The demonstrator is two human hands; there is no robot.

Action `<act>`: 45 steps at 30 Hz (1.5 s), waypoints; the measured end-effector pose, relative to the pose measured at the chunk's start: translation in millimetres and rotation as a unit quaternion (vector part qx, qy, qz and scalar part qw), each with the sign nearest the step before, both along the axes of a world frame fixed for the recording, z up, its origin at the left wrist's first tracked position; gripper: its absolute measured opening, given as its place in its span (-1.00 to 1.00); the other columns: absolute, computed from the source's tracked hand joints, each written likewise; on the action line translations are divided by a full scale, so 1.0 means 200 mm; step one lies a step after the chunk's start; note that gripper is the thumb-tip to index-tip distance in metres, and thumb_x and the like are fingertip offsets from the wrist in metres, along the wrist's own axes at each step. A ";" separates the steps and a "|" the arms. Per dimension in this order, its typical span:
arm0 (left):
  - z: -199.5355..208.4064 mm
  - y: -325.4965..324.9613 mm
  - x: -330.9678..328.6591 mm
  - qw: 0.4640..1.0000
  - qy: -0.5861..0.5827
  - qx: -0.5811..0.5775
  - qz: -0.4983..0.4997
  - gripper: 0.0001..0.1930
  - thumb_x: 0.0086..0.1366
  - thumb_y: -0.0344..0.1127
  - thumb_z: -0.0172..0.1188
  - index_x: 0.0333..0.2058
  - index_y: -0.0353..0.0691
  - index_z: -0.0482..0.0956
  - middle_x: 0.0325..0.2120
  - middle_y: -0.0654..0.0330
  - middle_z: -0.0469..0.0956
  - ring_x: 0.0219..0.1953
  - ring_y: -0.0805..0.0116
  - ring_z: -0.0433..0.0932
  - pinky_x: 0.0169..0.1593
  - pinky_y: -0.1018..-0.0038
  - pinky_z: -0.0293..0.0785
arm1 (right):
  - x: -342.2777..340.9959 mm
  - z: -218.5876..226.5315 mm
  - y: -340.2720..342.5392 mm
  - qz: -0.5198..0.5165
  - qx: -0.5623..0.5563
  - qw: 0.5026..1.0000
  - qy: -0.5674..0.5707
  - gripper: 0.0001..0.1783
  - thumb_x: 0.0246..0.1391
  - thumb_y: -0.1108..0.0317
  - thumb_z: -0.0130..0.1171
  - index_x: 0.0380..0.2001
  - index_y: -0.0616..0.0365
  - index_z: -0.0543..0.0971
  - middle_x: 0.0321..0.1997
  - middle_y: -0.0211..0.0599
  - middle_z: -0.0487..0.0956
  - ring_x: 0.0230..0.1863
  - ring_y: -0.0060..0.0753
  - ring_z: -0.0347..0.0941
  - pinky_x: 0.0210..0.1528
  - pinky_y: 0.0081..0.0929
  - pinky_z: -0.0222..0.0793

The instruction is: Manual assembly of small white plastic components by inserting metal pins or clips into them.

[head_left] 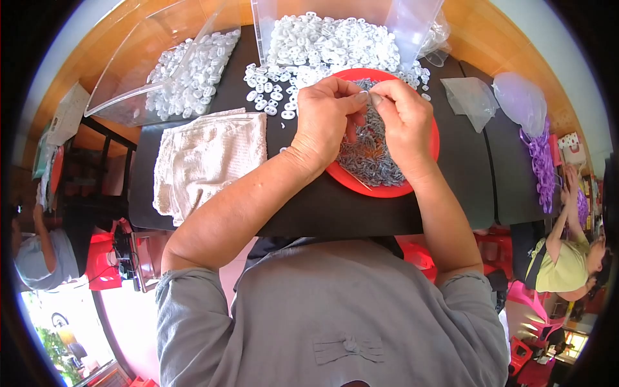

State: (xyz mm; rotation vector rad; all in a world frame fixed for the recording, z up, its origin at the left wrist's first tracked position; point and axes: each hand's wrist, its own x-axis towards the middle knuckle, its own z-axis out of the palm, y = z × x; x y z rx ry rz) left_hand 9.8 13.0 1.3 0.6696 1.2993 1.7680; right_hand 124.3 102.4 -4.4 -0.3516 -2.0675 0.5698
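Left hand (325, 116), right hand (406, 116) over red tray (387, 191), bare table (461, 177) beside its rim

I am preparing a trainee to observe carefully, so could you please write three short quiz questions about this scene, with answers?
1. True or false: the cloth lies to the left of the tray.
2. What colour is the tray? A: blue; B: red; C: green.
3. Are the fingertips of the left hand and the right hand close together or far apart?

Key: 1. True. 2. B. 3. Close together.
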 end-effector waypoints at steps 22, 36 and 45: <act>-0.02 0.03 -0.06 0.995 0.091 -0.024 -0.033 -0.90 0.24 -0.42 0.21 -0.39 -0.33 0.53 -0.60 0.29 0.48 -0.63 0.55 0.40 -0.62 0.61 0.27 | 0.04 0.04 0.03 0.032 -0.027 0.998 -0.055 -0.94 0.08 0.60 0.12 -0.34 0.29 0.52 -0.45 -0.26 0.56 -0.42 -0.48 0.49 -0.35 -0.52 0.37; -0.08 0.03 0.01 0.995 0.091 -0.007 0.034 -0.93 0.24 -0.47 0.18 -0.42 -0.33 0.52 -0.63 0.30 0.45 -0.66 0.58 0.34 -0.65 0.63 0.22 | -0.03 -0.06 0.00 -0.012 0.040 0.998 -0.050 -0.87 0.00 0.68 0.02 -0.35 0.28 0.46 -0.45 -0.13 0.53 -0.41 -0.20 0.52 -0.37 -0.37 0.39; -0.07 0.03 -0.03 0.998 0.068 0.008 0.004 -0.91 0.20 -0.41 0.18 -0.42 -0.32 0.50 -0.63 0.29 0.43 -0.62 0.56 0.38 -0.64 0.60 0.25 | 0.02 0.03 0.05 0.032 -0.071 0.996 -0.044 -0.93 0.05 0.57 0.15 -0.35 0.27 0.55 -0.52 -0.31 0.55 -0.45 -0.58 0.45 -0.39 -0.53 0.34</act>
